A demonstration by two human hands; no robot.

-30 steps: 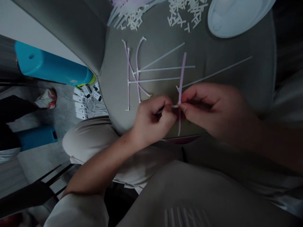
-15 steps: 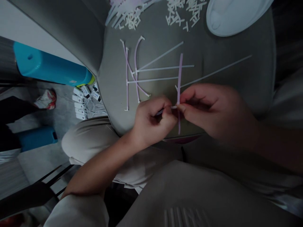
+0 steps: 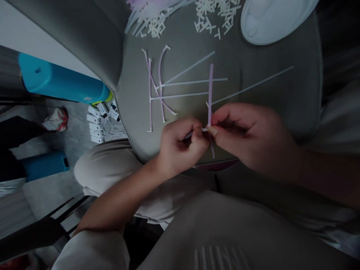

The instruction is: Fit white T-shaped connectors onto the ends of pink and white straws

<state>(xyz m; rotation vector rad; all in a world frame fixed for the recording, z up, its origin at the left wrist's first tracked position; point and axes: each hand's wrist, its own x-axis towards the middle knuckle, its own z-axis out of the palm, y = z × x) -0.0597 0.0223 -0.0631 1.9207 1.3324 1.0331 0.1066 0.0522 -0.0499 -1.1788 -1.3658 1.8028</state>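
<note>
My left hand [image 3: 184, 144] pinches a pale tube that runs into its fist, with a small white connector [image 3: 205, 129] at the tip. Fingers closed, my right hand [image 3: 247, 137] grips the same connector where it meets an upright pink tube [image 3: 210, 90]. The pink tube reaches above and below the fingertips. Left of my hands, pink tubes [image 3: 150, 90] with white end pieces lie on the grey seat [image 3: 253, 63], joined to long whitish tubes [image 3: 180, 96]. Another whitish tube [image 3: 253, 85] slants off to the right of the pink one.
Along the far edge lie a pile of white connectors [image 3: 208, 15], a bundle of tubes [image 3: 137, 22] and a white dish [image 3: 270, 30]. On the floor at left are a blue case [image 3: 62, 80], white devices with cables [image 3: 95, 127] and a person's shoe [image 3: 57, 119].
The whole view has shifted slightly. Both hands keep their pinch at the connector, and the upright pink tube's upper part has tilted a little to the left.
</note>
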